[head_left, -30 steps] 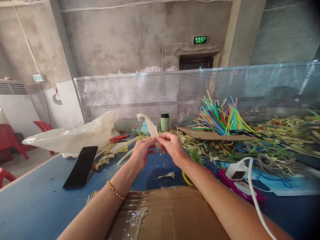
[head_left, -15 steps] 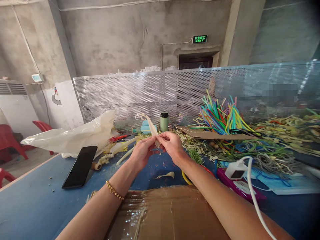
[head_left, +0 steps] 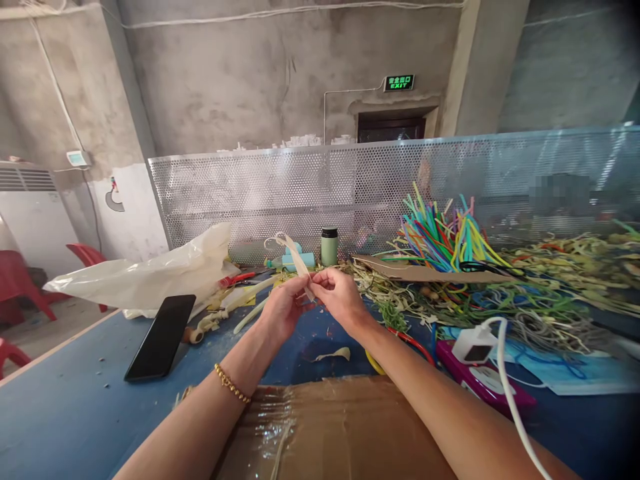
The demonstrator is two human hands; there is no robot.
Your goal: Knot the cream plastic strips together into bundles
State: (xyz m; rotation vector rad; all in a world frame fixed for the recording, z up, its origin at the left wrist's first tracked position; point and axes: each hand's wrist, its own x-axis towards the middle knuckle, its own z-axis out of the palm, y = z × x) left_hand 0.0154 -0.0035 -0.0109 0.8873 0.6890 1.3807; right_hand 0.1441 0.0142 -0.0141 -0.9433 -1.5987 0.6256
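My left hand (head_left: 281, 307) and my right hand (head_left: 340, 295) meet above the blue table (head_left: 65, 413), both pinching the lower end of a thin cream-coloured strip (head_left: 296, 259). The strip rises up and to the left from my fingertips and curls over at its top. A gold bead bracelet (head_left: 231, 383) sits on my left wrist. A small curled cream scrap (head_left: 334, 353) lies on the table just below my hands.
A taped cardboard box (head_left: 330, 433) lies under my forearms. A black phone (head_left: 161, 337) and a white plastic bag (head_left: 155, 270) lie left. A green bottle (head_left: 329, 245) stands by the perforated metal screen (head_left: 380, 187). Coloured strips (head_left: 440, 237), tangled offcuts (head_left: 550, 293), a charger (head_left: 473, 343) lie right.
The strip has slid down through my fingers and its top has dropped and twisted thinner. My hands stay together in about the same place.
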